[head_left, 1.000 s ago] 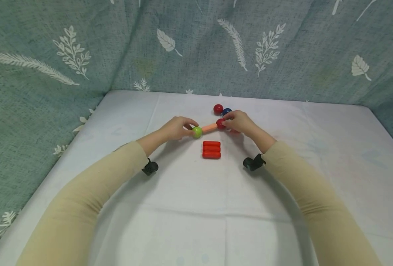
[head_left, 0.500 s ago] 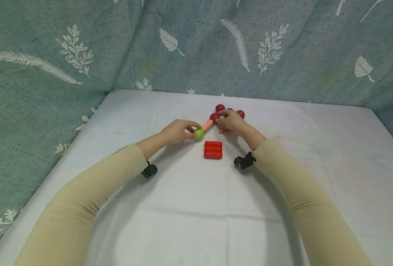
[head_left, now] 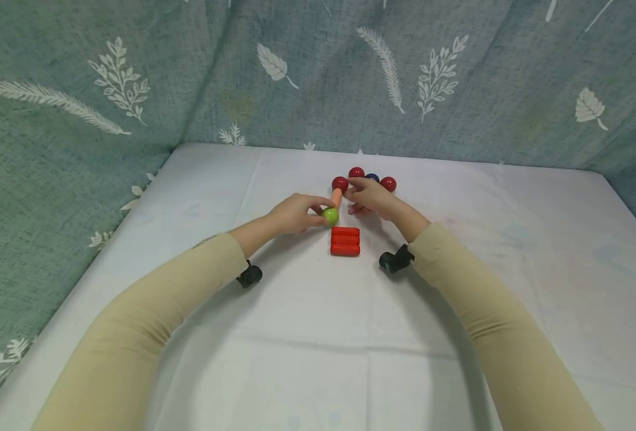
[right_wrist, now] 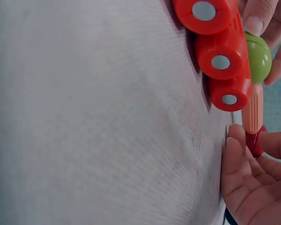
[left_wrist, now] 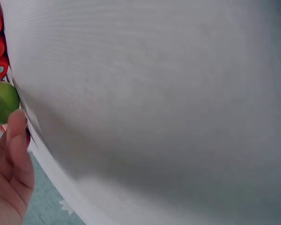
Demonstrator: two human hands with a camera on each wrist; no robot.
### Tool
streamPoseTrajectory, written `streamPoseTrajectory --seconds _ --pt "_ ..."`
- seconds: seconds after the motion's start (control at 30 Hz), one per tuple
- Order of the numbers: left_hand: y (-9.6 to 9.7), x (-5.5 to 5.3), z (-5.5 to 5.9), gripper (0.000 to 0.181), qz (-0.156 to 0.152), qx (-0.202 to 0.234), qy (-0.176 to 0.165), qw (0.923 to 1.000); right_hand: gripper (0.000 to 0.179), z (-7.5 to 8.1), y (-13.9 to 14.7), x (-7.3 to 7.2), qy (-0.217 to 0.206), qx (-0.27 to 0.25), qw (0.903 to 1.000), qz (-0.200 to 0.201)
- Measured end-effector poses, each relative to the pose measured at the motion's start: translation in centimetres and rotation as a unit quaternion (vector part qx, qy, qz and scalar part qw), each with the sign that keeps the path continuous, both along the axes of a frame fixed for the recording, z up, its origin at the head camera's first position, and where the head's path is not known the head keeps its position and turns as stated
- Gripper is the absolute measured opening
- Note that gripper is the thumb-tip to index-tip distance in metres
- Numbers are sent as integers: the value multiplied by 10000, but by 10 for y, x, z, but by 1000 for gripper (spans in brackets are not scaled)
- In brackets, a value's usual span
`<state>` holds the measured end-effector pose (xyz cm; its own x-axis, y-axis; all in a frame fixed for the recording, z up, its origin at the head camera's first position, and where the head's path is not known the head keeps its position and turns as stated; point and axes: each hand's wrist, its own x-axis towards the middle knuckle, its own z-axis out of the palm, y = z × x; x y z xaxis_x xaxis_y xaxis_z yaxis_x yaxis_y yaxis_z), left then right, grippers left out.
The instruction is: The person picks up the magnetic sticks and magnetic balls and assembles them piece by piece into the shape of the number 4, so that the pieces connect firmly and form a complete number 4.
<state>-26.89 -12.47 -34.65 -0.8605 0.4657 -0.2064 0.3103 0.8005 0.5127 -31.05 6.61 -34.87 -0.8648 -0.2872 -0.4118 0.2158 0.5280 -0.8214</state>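
Observation:
Left hand (head_left: pixel 298 214) pinches a green ball (head_left: pixel 331 216) between thumb and fingers. From that ball, a light orange magnetic rod (head_left: pixel 336 197) runs away to a red ball (head_left: pixel 340 184) at its far end. Right hand (head_left: pixel 371 197) has its fingertips right at the red ball's right side, fingers loosely bent. In the right wrist view, the orange rod (right_wrist: pixel 253 110) spans between the green ball (right_wrist: pixel 258 58) and the partly hidden red ball (right_wrist: pixel 254 144). Three red magnetic rods (head_left: pixel 345 241) lie side by side just nearer than the green ball, their round metal ends showing in the right wrist view.
Beyond the right hand sit two more red balls (head_left: pixel 388 184) and a dark blue ball (head_left: pixel 372 178), partly covered by the hand. White cloth (head_left: pixel 318 323) covers the table, and a patterned blue-green curtain (head_left: pixel 318 78) hangs behind it.
The orange rod has swung from nearly sideways to pointing away, its red ball moving left and back. The green ball has shifted slightly right with the left hand; the right hand has moved left.

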Motion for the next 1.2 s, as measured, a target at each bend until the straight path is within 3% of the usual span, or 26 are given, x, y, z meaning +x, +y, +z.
streamPoseTrajectory --seconds 0.33,0.43,0.57,0.67,0.87,1.2 --pt "4 -3 0 43 -30 -15 69 10000 54 5 3 0 92 118 9997 205" --pt "4 -3 0 42 -44 -1 79 10000 50 10 10 -3 297 83 9995 17" --pt "5 -3 -1 41 34 -13 4 10000 41 20 27 -9 841 17 9951 -525" --pt "6 -3 -1 41 133 -84 -50 9999 40 23 42 -14 1240 405 9889 -704" --pt "6 -3 -2 42 229 -145 -79 9996 46 16 61 -16 1423 1440 9790 -248" --pt "8 -5 -1 42 354 -107 -184 9991 48 11 63 -13 1578 1841 9701 -31"
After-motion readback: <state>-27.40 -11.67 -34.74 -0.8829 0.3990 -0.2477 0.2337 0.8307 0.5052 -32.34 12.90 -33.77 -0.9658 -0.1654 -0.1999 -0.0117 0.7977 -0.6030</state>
